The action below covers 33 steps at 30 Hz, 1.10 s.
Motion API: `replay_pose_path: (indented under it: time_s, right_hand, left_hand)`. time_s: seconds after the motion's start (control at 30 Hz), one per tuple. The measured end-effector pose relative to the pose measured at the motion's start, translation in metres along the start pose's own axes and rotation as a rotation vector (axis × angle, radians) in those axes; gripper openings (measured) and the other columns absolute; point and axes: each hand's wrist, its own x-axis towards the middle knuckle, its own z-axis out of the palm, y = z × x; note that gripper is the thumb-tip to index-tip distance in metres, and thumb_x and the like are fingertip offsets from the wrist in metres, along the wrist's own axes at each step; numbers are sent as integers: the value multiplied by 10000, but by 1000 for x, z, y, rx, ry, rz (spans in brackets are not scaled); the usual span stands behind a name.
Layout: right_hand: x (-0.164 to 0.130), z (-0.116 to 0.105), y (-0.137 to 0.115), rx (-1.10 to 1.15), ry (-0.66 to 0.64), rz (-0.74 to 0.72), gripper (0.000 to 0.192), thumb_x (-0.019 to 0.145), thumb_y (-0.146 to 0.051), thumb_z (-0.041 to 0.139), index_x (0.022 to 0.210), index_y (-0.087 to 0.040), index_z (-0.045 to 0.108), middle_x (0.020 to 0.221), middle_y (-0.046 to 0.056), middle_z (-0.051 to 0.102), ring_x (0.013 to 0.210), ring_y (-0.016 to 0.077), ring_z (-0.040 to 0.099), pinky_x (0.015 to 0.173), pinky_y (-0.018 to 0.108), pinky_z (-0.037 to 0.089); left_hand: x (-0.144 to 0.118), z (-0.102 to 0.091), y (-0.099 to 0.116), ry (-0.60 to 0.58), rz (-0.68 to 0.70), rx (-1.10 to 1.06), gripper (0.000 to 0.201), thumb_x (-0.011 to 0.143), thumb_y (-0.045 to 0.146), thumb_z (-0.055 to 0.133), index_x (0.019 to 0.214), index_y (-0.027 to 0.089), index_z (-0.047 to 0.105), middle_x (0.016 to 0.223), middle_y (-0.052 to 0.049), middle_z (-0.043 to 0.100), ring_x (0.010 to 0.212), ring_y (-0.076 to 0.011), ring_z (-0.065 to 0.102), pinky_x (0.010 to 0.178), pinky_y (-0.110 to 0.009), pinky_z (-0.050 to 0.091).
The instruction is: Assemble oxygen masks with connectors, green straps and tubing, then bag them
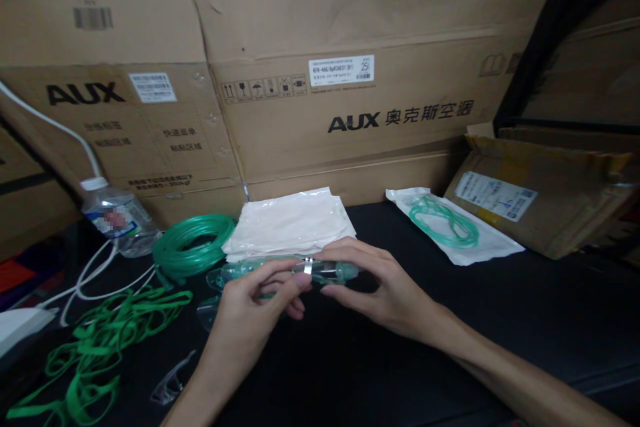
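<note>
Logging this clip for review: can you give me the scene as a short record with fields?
setting: black table, cardboard boxes behind
left hand: grips clear green mask
right hand: pinches the mask's other end
behind hands: stack of plastic bags
left side: coil of green tubing, green elastic bands, water bottle
right side: bagged tubing

A clear, green-tinted plastic oxygen mask (290, 271) with a small silver metal nose strip near its middle lies level, stretched left to right just above the black bench (500, 320), pinched between fingertips from both ends, just before a stack of white bags.
</note>
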Motion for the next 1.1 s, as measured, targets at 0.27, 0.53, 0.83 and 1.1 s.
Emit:
replay_pose_path:
  time_s: [0.27,0.53,0.83,1.1]
  right_hand:
    - [-5,5,-2,-129,32,-82,373,908,-130,695,1272,-192,639,1222,110,626,1159,192,613,998,327,501]
    - [-4,8,-4,31,143,76,312,958,-132,620,1238,-263,663,1232,64,626,1181,178,604,1037,331,481]
    - [-5,19,-2,429,178,333,248,842,-192,780,1075,-266,742,1016,13,753,958,168,705,879,288,558]
    - [-2,19,-5,500,184,414,241,775,-250,834,1006,-222,771,906,18,763,821,156,706,770,279,580]
  left_hand:
    - [1,4,1,-1,-125,-166,451,682,431,854,1017,133,801,984,-113,797,841,-252,759,819,-365,637]
    - [2,1,-6,-1,-62,-126,452,697,386,849,1106,205,778,1078,-69,791,975,-243,750,892,-316,606]
    - [3,3,-5,46,-11,-68,391,638,420,867,934,170,809,1028,-95,799,988,-291,742,885,-368,615]
    - [0,8,-2,45,2,-71,343,647,429,861,857,165,799,950,-94,804,942,-285,747,839,-354,623]
